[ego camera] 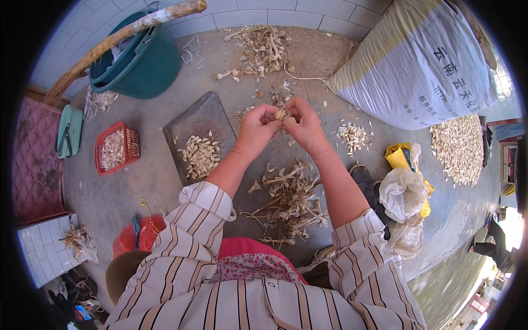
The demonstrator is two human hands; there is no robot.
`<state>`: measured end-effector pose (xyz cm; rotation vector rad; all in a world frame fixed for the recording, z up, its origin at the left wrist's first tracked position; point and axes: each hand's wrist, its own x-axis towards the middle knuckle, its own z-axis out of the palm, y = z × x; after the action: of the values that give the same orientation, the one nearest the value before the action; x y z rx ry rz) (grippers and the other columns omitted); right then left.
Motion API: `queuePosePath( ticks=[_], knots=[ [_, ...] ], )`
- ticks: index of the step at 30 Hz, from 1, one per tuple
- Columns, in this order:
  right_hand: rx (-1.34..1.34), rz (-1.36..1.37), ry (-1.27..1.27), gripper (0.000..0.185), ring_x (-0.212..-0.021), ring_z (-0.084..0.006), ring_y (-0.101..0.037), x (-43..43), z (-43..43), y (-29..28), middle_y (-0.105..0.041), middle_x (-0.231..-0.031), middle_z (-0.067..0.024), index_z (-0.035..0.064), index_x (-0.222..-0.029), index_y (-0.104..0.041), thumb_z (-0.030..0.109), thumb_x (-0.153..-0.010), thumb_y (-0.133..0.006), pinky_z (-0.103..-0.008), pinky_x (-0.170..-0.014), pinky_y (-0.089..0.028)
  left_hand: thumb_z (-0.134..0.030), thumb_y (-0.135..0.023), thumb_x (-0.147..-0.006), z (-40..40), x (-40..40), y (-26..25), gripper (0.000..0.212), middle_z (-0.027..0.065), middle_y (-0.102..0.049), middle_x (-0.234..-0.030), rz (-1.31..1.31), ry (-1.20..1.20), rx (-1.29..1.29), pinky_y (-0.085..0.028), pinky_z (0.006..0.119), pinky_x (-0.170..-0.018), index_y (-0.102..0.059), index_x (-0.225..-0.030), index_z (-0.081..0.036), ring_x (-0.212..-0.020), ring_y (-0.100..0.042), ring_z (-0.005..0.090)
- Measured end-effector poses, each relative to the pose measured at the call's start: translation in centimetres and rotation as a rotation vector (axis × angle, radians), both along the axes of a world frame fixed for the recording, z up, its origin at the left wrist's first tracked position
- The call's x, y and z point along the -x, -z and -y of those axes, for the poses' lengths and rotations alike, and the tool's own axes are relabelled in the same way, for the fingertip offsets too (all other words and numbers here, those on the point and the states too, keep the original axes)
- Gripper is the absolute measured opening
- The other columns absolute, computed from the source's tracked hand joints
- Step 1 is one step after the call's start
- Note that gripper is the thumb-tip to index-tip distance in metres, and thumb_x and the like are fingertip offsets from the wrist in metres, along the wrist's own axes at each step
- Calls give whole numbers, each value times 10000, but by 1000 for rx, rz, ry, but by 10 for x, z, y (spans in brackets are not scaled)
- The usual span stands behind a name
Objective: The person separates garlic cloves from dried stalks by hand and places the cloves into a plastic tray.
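Note:
Between the fingertips of both hands is a small garlic bulb (281, 114). My left hand (258, 127) grips it from one side, and my right hand (304, 126) pinches it from the other. Left of my hands, a grey metal dustpan-like tray (208, 110) lies on the floor with loose garlic cloves (200, 156) in it. Below my hands is a heap of dry garlic stalks and skins (291, 198). A small pile of cloves (353, 137) lies to the right. Whole garlic bulbs with dry stems (264, 51) are heaped beyond my hands, near the tiled wall.
A red plastic basket (134, 144) of cloves and a green tub (154, 68) stand at left; a wooden pole (136, 28) crosses the tub. A large woven sack (404, 70) leans at upper right. Beyond it spreads a broad clove pile (458, 150). Plastic bags (400, 194) lie at right.

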<state>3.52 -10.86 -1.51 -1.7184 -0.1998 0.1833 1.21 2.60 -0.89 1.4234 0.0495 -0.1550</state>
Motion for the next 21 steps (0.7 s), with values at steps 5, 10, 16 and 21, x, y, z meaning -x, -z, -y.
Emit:
queuePosePath(
  ticks=[5, 10, 16, 21],
  knots=[
    [-100, -70, -50, 199, -559, -63, -472, 3, 1, -6, -513, -679, -8, 41, -935, -448, -13, -744, -458, -191, -476, -379, 72, -546, -727, 1, -1, 0, 169, 26, -566, -716, -34, -35, 42, -410, 192, -488, -544, -879, -3, -590, -517, 76],
    [-272, -200, -81, 138, -562, -74, -489, 2, 10, -13, -529, -696, -18, 39, -920, -469, 28, -783, -491, -206, -485, -400, 1, -560, -756, -4, -2, 0, 185, 29, -580, -778, -117, 13, 164, -430, 214, -558, -548, -940, -19, -654, -534, 88],
    [-601, -402, -118, 144, -567, -70, -488, -1, 15, -15, -525, -701, -12, 40, -925, -498, 58, -784, -527, -193, -469, -379, -29, -558, -775, -9, -2, 2, 264, 41, -579, -846, -250, 52, 422, -432, 224, -611, -520, -1036, -15, -707, -536, 106],
    [-377, -307, -100, 98, -526, -51, -457, 1, 5, -18, -511, -650, 2, 44, -845, -510, 119, -801, -555, -182, -438, -355, -28, -558, -776, -10, 0, -2, 264, 39, -576, -848, -219, 48, 378, -433, 225, -608, -522, -1036, -14, -711, -536, 104]
  ],
)
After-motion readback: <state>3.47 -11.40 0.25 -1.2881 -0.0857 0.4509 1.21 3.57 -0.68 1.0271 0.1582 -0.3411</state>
